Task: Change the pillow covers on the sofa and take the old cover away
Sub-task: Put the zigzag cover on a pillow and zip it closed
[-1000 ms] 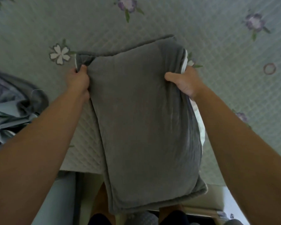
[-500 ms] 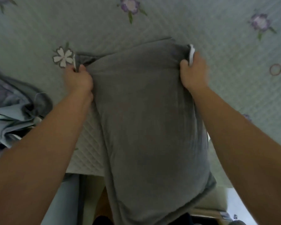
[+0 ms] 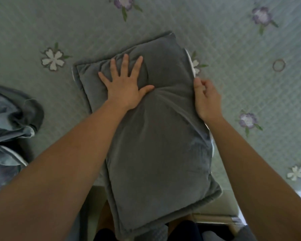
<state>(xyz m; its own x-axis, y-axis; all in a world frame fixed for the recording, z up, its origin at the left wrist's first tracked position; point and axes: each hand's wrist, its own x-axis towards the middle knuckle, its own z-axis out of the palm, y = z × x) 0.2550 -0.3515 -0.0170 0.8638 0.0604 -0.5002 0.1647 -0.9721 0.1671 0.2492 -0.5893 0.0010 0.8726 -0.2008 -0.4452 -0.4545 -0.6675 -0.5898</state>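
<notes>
Pressing flat on the pillow (image 3: 156, 145), the left hand (image 3: 127, 89) lies spread; the right hand (image 3: 207, 100) pinches its right edge on the sofa (image 3: 233, 40).

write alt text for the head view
A person's left hand presses flat on a grey pillow lying on a quilted floral cover, while the right hand pinches its right edge. A crumpled blue-grey cloth lies at left.
</notes>
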